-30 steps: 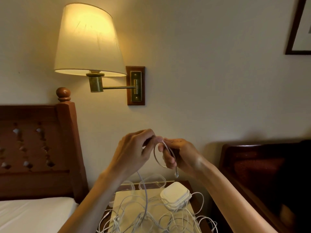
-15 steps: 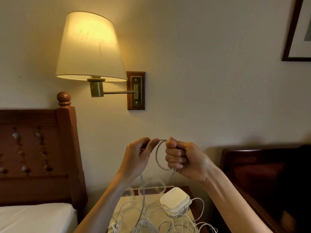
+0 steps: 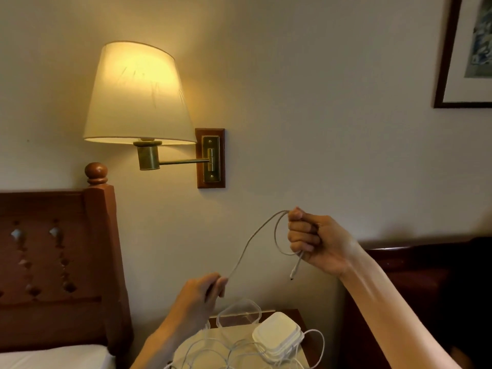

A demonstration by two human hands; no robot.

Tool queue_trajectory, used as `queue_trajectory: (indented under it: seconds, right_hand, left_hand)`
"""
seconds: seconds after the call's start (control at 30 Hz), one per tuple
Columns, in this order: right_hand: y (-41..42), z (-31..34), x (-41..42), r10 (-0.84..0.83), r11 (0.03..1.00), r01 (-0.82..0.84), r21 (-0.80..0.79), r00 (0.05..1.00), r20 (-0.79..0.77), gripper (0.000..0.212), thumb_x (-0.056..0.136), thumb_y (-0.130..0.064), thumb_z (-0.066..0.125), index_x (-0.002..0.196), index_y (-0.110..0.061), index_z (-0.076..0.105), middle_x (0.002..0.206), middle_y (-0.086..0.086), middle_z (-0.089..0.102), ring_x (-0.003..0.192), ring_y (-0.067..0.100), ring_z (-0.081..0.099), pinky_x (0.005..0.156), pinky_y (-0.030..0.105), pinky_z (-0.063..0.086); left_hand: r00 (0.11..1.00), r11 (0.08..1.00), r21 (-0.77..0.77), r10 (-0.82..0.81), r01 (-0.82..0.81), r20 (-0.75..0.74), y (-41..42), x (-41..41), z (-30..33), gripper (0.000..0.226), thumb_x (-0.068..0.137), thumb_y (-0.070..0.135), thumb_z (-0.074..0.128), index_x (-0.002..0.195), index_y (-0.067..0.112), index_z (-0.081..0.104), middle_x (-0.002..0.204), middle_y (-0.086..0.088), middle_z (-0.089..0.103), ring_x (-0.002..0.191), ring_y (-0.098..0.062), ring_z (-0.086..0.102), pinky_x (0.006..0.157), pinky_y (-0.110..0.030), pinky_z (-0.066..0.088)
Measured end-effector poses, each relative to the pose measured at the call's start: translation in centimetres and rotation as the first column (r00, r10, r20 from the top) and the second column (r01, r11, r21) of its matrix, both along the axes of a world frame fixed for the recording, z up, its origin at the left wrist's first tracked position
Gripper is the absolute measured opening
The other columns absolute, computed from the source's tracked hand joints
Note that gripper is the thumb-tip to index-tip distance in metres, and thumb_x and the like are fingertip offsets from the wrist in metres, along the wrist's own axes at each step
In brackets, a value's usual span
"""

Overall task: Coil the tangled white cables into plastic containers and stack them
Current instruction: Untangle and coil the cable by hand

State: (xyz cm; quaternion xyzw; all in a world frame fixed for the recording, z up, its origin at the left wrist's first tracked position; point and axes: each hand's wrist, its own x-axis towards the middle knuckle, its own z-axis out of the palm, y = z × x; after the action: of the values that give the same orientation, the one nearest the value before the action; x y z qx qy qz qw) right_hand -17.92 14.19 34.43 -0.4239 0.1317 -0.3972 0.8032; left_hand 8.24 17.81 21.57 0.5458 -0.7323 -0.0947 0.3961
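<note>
Right hand (image 3: 316, 241): we hold it fisted around a small loop of the white cable (image 3: 255, 235), plug end dangling below.
Left hand (image 3: 202, 291): lower left, our fingers pinch the same cable's running length.
Containers: clear tub (image 3: 239, 311) and stacked lids (image 3: 277, 335) on the nightstand (image 3: 298, 315), amid the tangle (image 3: 213, 352).
Risk: we judge pulling more slack could snag the tangle and drag the tubs off.
</note>
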Motion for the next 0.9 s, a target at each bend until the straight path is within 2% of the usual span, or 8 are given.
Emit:
queue_trajectory:
  seconds: [0.07,0.13,0.23,0.33,0.57,0.73,0.8,0.9]
  right_hand:
    - [0.3,-0.1,0.9,-0.136,0.986,0.123,-0.117,0.985,-0.111,0.034,0.103,-0.025,0.037,0.074,-0.014,0.051,0.054,-0.005,0.036,0.043,0.007,0.035,0.042,0.019,0.034]
    - [0.6,-0.5,1.8,-0.227,0.948,0.172,-0.267,0.955,-0.189,0.036,0.105,-0.026,0.033,0.078,-0.013,0.052,0.060,0.000,0.048,0.051,0.012,0.048,0.050,0.021,0.043]
    - [1.6,-1.2,2.8,-0.314,0.880,0.165,-0.446,0.906,-0.284,0.036,0.107,-0.026,0.033,0.084,-0.009,0.055,0.068,0.008,0.061,0.061,0.019,0.061,0.059,0.027,0.052]
    - [2.6,-1.8,3.3,-0.372,0.825,0.133,-0.549,0.860,-0.350,0.038,0.105,-0.026,0.037,0.084,-0.006,0.061,0.068,0.008,0.064,0.060,0.017,0.062,0.059,0.023,0.052]
    - [3.2,-2.1,3.5,-0.341,0.785,0.006,-0.620,0.839,-0.424,0.040,0.106,-0.028,0.036,0.084,-0.008,0.063,0.058,0.004,0.057,0.050,0.015,0.053,0.056,0.024,0.046]
    - [3.1,-2.3,3.7,-0.153,0.896,-0.034,-0.442,0.912,-0.381,0.043,0.106,-0.027,0.032,0.079,-0.010,0.061,0.049,-0.001,0.040,0.040,0.010,0.036,0.045,0.019,0.035]
    - [2.9,-2.5,3.6,-0.069,0.930,-0.063,-0.363,0.939,-0.338,0.043,0.106,-0.027,0.031,0.077,-0.012,0.058,0.050,-0.004,0.034,0.042,0.008,0.029,0.044,0.019,0.030]
    - [2.6,-2.6,3.3,0.022,0.955,-0.102,-0.279,0.961,-0.275,0.039,0.104,-0.026,0.031,0.073,-0.014,0.052,0.051,-0.006,0.029,0.044,0.008,0.022,0.044,0.020,0.024]
  left_hand:
    - [0.950,0.994,0.100,-0.080,0.052,0.300,1.5,-2.0,2.2,0.043,0.099,0.047,0.044,0.064,0.023,0.049,0.055,0.015,0.054,0.051,-0.005,0.046,0.052,-0.024,0.032]
    - [0.892,0.976,0.133,-0.211,0.172,0.400,3.3,-4.3,4.8,0.042,0.100,0.039,0.046,0.062,0.021,0.046,0.053,0.021,0.053,0.051,-0.004,0.048,0.050,-0.018,0.029]
    - [0.846,0.930,0.038,-0.350,0.366,0.403,5.3,-6.1,8.1,0.037,0.100,0.037,0.047,0.068,0.019,0.050,0.052,0.009,0.048,0.050,-0.011,0.047,0.050,-0.020,0.031]
    - [0.861,0.891,-0.174,-0.329,0.419,0.388,5.6,-6.2,9.7,0.031,0.101,0.040,0.046,0.074,0.027,0.054,0.055,0.011,0.050,0.046,-0.010,0.048,0.047,-0.018,0.033]
    - [0.962,0.810,-0.561,-0.011,0.168,0.273,3.0,-4.3,10.8,0.028,0.100,0.040,0.044,0.085,0.022,0.058,0.062,0.021,0.044,0.054,0.001,0.048,0.053,-0.010,0.035]
    - [0.996,0.885,-0.456,-0.091,0.092,0.024,1.8,-4.4,9.6,0.027,0.097,0.040,0.049,0.094,0.016,0.060,0.076,0.014,0.059,0.068,-0.004,0.059,0.059,-0.014,0.042]
    - [0.976,0.952,-0.267,-0.185,0.149,-0.116,1.8,-4.5,9.6,0.028,0.096,0.038,0.048,0.104,0.017,0.064,0.083,0.014,0.065,0.077,0.000,0.062,0.068,-0.015,0.046]
    - [0.907,0.947,0.000,-0.307,0.321,-0.288,2.2,-4.8,9.3,0.036,0.099,0.038,0.040,0.093,0.017,0.068,0.062,0.018,0.056,0.061,-0.001,0.047,0.061,-0.017,0.039]
